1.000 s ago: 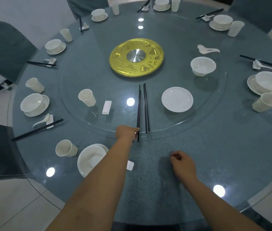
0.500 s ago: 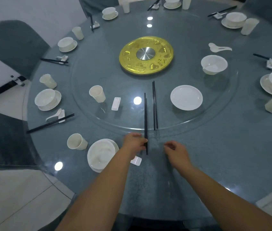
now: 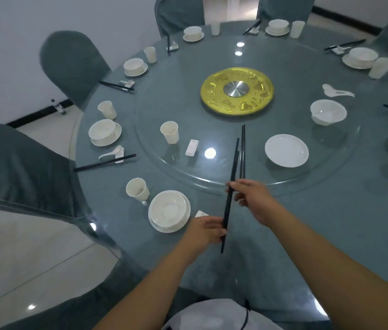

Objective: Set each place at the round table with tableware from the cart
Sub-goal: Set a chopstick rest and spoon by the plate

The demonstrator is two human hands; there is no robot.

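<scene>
Both hands, left hand [image 3: 206,231] and right hand [image 3: 251,198], pinch the chopsticks [image 3: 229,198]. Align the tips evenly. Lay them on the rest [image 3: 201,213] just beyond the left hand.

Both hands (left [image 3: 206,231], right [image 3: 254,198]) pinch chopsticks [image 3: 229,198], forearms extended.

**Both hands on a pair of black chopsticks**

The left hand [image 3: 206,231] grips the lower end of a pair of thin black chopsticks [image 3: 230,190], and the right hand [image 3: 256,201] pinches them higher up. A second black pair [image 3: 242,148] lies on the clear glass turntable [image 3: 319,177] of the round grey-blue table [image 3: 330,222]. Just left of the left hand stands a white bowl on a white saucer [image 3: 169,211], with a white cup [image 3: 137,189] beside it.
</scene>
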